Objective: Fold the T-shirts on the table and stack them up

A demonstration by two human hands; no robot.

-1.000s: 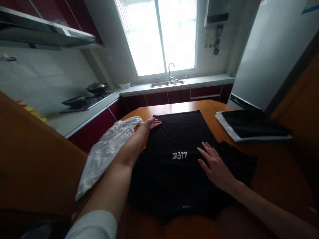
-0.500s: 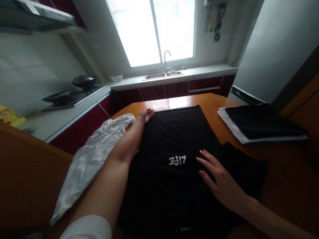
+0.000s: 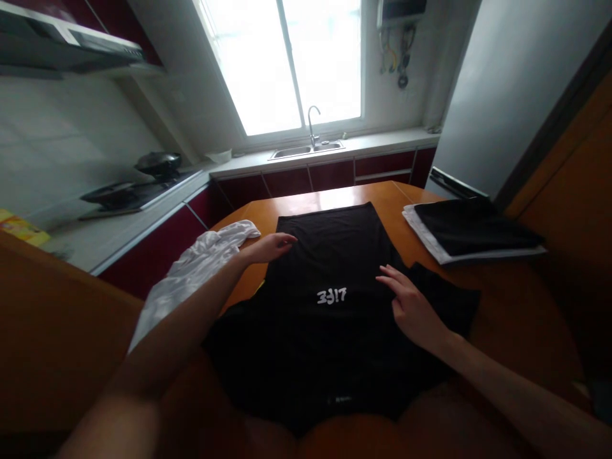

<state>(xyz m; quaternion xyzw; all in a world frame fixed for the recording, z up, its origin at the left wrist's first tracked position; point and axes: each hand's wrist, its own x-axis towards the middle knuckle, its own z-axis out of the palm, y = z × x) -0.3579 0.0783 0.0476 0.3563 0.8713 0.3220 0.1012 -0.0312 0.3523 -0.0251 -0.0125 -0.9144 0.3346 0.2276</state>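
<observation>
A black T-shirt [image 3: 329, 344] lies spread on the wooden table, its hem toward the window and its neckline toward me. White "LIFE" lettering reads upside down across its middle. Over the shirt's left edge, below the hem corner, is my left hand [image 3: 271, 247], fingers stretched out and holding nothing. My right hand [image 3: 412, 309] hovers over or rests on the shirt's right side near the sleeve, fingers apart; whether it touches the cloth I cannot tell. Left of the shirt lies a crumpled white satiny garment [image 3: 191, 271], partly behind my left forearm.
A stack of folded black and white clothes [image 3: 471, 233] sits at the right of the wooden table [image 3: 516, 319]. Beyond it stands a fridge [image 3: 482, 102]. A sink [image 3: 306, 150] is under the window, and a stove with pans [image 3: 160, 164] is on the left counter.
My left hand has come back from the shirt's far left corner toward me. My right hand has shifted slightly, its fingers closer together. The view has tilted, showing the shirt's neckline.
</observation>
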